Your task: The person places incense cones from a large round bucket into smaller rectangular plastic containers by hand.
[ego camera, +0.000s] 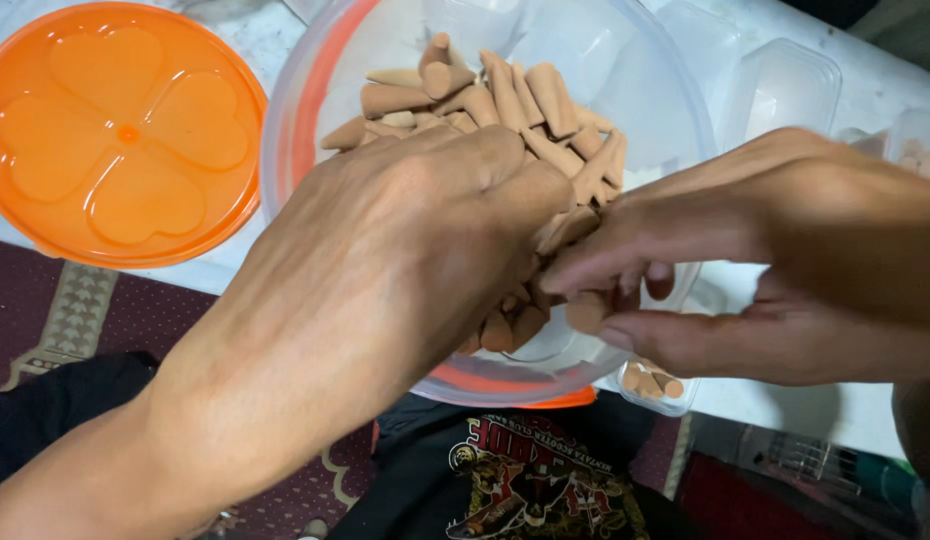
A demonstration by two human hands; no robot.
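Tan cones in clear bowl; left hand, right hand gripping some.

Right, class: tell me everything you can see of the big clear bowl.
The clear plastic bowl is round, see-through and upright on a white table, beside an orange lid. Orange shows through its rim and base. It holds a heap of tan cones. The left hand reaches in, cones under its fingers; the right hand pinches one at the near rim.
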